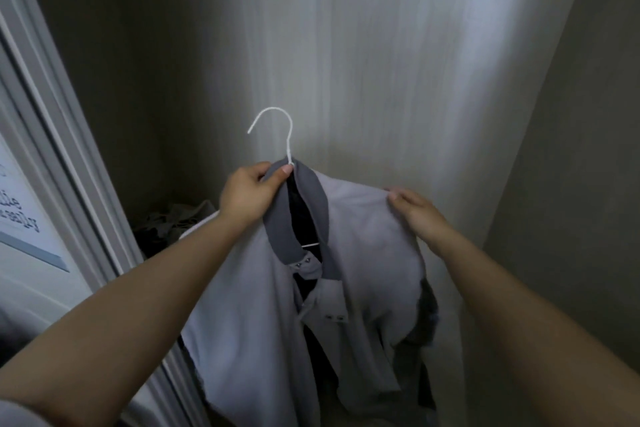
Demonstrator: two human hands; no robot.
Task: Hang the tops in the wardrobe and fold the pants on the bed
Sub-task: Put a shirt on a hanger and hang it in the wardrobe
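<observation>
A pale grey shirt (pixel 360 253) with a darker grey collar hangs on a white wire hanger (pixel 277 125), held up in front of me inside the wardrobe. My left hand (pixel 247 196) grips the collar and the hanger's neck, thumb on top. At the shirt's right shoulder, my right hand (pixel 415 215) pinches the fabric. The hanger's hook points up and left, free in the air. No rail is in view.
The wardrobe's pale wood-grain back wall (pixel 381 62) rises behind the shirt. A white door frame (pixel 59 121) runs down the left side. Dark crumpled clothes (pixel 166 225) lie low in the left corner. A side wall (pixel 571 166) closes the right.
</observation>
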